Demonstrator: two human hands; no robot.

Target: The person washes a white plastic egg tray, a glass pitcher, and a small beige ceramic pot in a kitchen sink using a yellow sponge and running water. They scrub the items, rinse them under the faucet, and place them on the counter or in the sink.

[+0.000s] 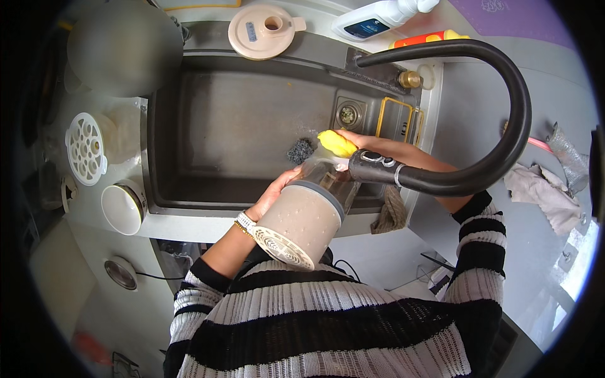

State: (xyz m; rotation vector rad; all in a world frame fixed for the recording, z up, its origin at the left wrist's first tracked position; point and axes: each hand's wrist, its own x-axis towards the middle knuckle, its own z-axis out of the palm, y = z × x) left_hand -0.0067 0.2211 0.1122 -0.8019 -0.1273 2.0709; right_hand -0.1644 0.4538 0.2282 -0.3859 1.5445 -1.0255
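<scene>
Tilted over the sink's front edge is a blender-like jar, with a beige lower part, a slotted round end towards me and a clear upper part. My left hand grips its left side. In my right hand is a bunched yellow cleaning cloth or sponge, at the far end of the jar. The black faucet's spray head hangs right over the clear part and hides some of it. A dark wire scourer lies in the grey sink beyond my left hand.
The black hose-like spout arches on the right. A beige lid rests on the back rim, near a white bottle. Bowls and a white perforated rack stand left. A brown rag hangs over the front edge.
</scene>
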